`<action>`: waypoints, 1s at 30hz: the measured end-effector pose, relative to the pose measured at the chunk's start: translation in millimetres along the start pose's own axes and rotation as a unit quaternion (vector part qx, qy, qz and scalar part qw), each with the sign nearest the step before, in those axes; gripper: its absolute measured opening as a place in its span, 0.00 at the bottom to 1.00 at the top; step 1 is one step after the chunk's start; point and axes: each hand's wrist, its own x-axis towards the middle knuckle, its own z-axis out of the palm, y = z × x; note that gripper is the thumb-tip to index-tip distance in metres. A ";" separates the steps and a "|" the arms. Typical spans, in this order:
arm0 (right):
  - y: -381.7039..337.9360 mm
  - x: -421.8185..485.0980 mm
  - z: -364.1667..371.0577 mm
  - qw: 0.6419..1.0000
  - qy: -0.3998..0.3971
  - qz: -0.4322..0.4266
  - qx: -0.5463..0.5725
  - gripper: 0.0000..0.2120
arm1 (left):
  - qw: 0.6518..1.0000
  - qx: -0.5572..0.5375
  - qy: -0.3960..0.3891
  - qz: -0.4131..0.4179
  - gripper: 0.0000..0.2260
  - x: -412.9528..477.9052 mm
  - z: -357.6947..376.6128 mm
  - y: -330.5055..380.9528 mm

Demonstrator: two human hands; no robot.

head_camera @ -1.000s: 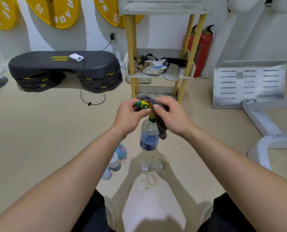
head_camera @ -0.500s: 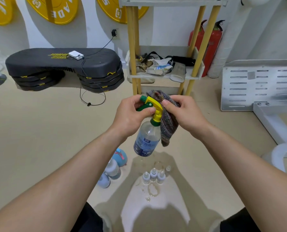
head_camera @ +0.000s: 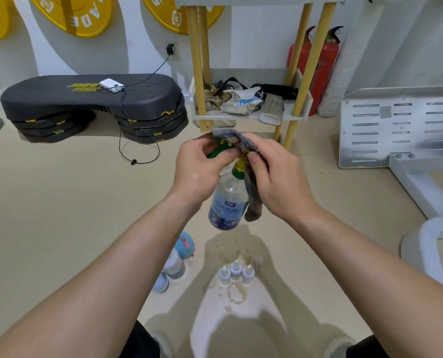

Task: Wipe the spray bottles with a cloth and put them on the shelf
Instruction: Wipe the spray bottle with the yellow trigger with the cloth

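We have drawn the cloth [head_camera: 237,140] up over the spray bottle [head_camera: 229,202], covering its yellow head, which stood bare half a second ago. Our right hand [head_camera: 279,182] now pinches lower, at the neck, and the cloth reaches our left hand [head_camera: 197,171].

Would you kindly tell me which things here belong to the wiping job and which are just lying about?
Job: spray bottle in left hand, cloth in right hand, shelf, floor bottles.
Lying about: step platform, fire extinguishers, weight plates.
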 end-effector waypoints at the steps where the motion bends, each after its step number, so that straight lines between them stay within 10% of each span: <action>1: 3.4 -0.9 -1.2 1.000 -0.010 0.010 -0.001 0.18 | 1.000 0.007 0.001 0.002 0.10 1.0 -0.9 0.0; 7: 26.3 -2.4 -4.3 0.988 -0.050 0.146 -0.025 0.12 | 0.999 0.038 0.016 -0.018 0.07 2.3 -8.6 -3.2; 11: 7.9 1.8 -0.8 0.926 0.060 0.294 0.228 0.13 | 0.999 0.010 0.018 -0.029 0.08 3.0 -9.5 -5.2; 23: -3.6 -6.4 6.9 0.999 0.017 0.004 -0.040 0.21 | 0.994 -0.078 0.070 -0.039 0.08 -6.2 4.9 3.1; 30: 24.7 -1.5 -7.4 0.946 -0.032 0.259 0.191 0.12 | 0.999 -0.012 0.034 -0.026 0.06 -1.7 -7.3 -1.6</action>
